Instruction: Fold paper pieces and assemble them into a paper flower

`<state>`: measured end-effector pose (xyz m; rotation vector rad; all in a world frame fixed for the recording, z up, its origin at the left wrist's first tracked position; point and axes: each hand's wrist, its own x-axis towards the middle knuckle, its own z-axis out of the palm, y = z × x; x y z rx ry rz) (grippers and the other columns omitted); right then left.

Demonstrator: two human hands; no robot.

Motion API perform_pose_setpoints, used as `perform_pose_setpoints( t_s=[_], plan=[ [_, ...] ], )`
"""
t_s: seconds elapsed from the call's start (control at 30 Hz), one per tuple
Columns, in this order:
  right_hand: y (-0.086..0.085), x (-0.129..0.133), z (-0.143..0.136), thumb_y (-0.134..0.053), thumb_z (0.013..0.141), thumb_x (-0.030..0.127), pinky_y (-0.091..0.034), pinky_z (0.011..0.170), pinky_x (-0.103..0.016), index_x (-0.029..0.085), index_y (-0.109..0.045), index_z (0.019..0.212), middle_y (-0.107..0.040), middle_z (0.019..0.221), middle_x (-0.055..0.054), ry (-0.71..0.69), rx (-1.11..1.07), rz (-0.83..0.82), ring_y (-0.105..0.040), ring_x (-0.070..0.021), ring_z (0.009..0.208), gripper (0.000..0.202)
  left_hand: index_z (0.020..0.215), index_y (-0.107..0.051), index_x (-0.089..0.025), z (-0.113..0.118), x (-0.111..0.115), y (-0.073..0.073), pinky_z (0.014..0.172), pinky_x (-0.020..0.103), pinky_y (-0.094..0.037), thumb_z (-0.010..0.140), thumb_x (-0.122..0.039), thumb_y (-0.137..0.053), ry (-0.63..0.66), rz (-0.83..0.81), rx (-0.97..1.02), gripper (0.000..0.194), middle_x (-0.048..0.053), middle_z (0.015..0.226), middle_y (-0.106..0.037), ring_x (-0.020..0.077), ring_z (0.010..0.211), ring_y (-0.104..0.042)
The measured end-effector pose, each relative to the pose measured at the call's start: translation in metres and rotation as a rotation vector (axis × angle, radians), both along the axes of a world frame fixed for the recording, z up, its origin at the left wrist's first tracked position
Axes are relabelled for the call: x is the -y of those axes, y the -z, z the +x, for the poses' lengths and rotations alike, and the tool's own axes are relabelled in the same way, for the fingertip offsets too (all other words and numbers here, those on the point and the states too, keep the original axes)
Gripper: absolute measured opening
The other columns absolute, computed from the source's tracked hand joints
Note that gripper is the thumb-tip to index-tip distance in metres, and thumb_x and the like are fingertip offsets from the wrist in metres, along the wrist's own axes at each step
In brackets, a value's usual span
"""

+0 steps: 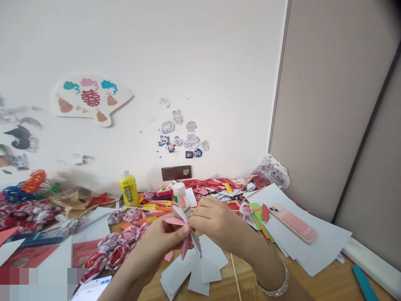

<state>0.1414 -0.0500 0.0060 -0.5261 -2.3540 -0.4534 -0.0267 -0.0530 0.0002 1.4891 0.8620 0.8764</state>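
Note:
Pink and white folded paper petals form a paper flower in front of me. My left hand pinches it between thumb and fingers, with petals sticking out above and below. My right hand is closed, its curled fingertips pressed against the flower's right side; what exactly lies between them is partly hidden. Below both hands lie loose white paper pieces on the wooden table. Just behind the flower stands a small bottle with a white cap.
Finished red-and-white paper roses crowd the left side. A yellow drink bottle stands near the wall. To the right, a pink-cased phone rests on white sheets. A thin stick lies at the front; another phone is lower left.

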Motion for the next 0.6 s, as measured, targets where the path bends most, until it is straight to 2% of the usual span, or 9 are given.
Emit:
perform_pose_setpoints(
  t_s=[0.07, 0.17, 0.27, 0.4, 0.6],
  plan=[
    [0.0005, -0.0005, -0.0008, -0.037, 0.09, 0.013, -0.036, 0.071, -0.026, 0.015, -0.052, 0.073, -0.053, 0.069, -0.001, 0.018, 0.003, 0.011, -0.043, -0.0128, 0.073, 0.023, 0.065, -0.056, -0.016, 0.0026, 0.0009, -0.0004, 0.046, 0.021, -0.032, 0.058, -0.041, -0.072, -0.041, -0.007, 0.08, 0.03, -0.002, 0.05, -0.055, 0.012, 0.048, -0.046],
    [0.0028, -0.002, -0.0018, -0.035, 0.09, 0.012, -0.038, 0.07, -0.027, 0.014, -0.052, 0.074, -0.052, 0.069, -0.002, 0.04, 0.008, 0.017, -0.043, -0.0137, 0.072, 0.024, 0.087, -0.055, -0.019, 0.0062, 0.0015, 0.0007, 0.051, 0.021, -0.038, 0.053, -0.038, -0.075, -0.141, 0.003, 0.186, 0.044, 0.0, 0.066, -0.059, 0.0142, 0.06, -0.052],
    [0.0045, -0.0018, -0.0022, -0.034, 0.089, 0.009, -0.039, 0.07, -0.028, 0.013, -0.053, 0.076, -0.053, 0.072, -0.004, 0.039, 0.002, 0.021, -0.044, -0.0148, 0.076, 0.023, 0.086, -0.054, -0.018, 0.0072, 0.0003, 0.0044, 0.055, 0.022, -0.04, 0.054, -0.035, -0.076, -0.15, 0.004, 0.223, 0.043, 0.0, 0.068, -0.058, 0.0148, 0.064, -0.052],
    [0.003, 0.0008, -0.0012, -0.034, 0.089, 0.007, -0.04, 0.071, -0.029, 0.013, -0.053, 0.076, -0.055, 0.075, -0.005, 0.031, 0.006, 0.017, -0.045, -0.0156, 0.078, 0.024, 0.085, -0.053, -0.02, 0.0053, -0.0007, 0.0062, 0.047, 0.019, -0.034, 0.055, -0.032, -0.076, -0.097, -0.025, 0.238, 0.04, -0.004, 0.061, -0.053, 0.0113, 0.056, -0.047],
    [-0.0004, -0.0003, 0.0013, -0.04, 0.089, 0.016, -0.04, 0.072, -0.027, 0.014, -0.053, 0.081, -0.056, 0.076, -0.004, -0.021, -0.043, -0.053, -0.046, -0.0139, 0.077, 0.016, 0.085, -0.057, -0.018, -0.0009, 0.0008, 0.0002, 0.05, 0.021, -0.036, 0.059, -0.036, -0.073, -0.045, -0.071, 0.182, 0.035, -0.001, 0.063, -0.058, 0.0116, 0.055, -0.051]
  ],
)
